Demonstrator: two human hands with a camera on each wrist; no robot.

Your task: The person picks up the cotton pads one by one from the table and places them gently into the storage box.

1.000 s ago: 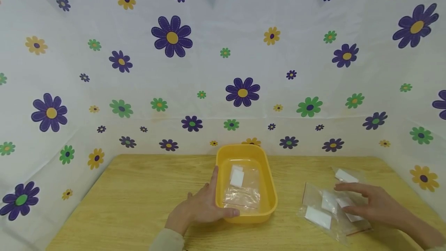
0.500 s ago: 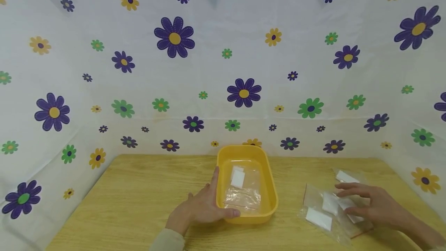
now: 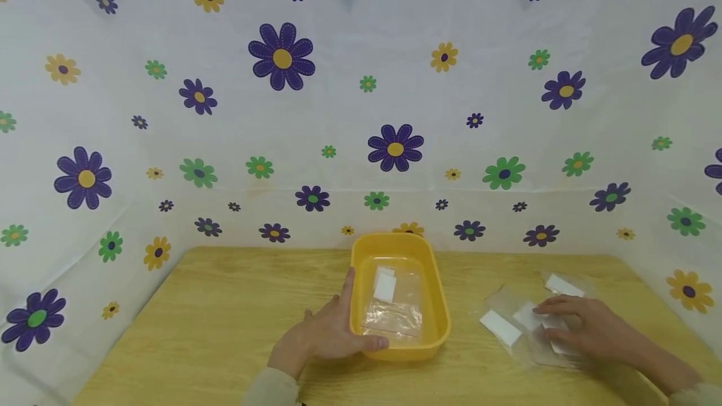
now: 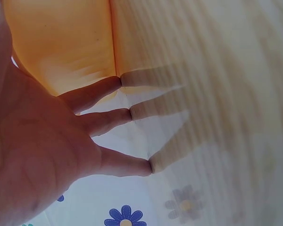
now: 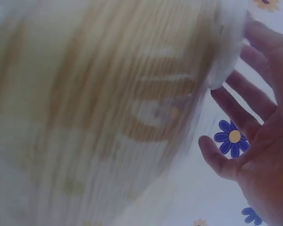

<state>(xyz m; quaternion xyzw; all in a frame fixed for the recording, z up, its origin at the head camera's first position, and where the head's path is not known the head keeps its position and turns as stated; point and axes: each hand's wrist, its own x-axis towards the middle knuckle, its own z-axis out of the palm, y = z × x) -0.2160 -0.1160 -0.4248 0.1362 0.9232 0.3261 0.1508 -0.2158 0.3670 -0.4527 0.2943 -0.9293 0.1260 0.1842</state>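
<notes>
My left hand (image 3: 329, 333) rests against the left side of a yellow tray (image 3: 441, 306), its thumb over the front rim. Its straight, spread fingers (image 4: 120, 162) reach down to the table in the left wrist view. A clear zip bag (image 3: 406, 306) with white pieces (image 3: 385, 287) lies flat in the tray. On the right, my right hand (image 3: 598, 329) pinches a clear zip bag (image 5: 228, 47) holding a white rectangular piece. Other bagged white pieces (image 3: 501, 328) lie beside and partly under that hand.
Another bag with a white piece (image 3: 564, 285) lies farther back on the right. The wooden table (image 3: 242, 306) extends left of the tray. A white flower-printed cloth (image 3: 338, 111) hangs behind the table and along both sides.
My right hand has moved slightly left and back, and the bags under it have shifted with it. The left hand and tray stay in place.
</notes>
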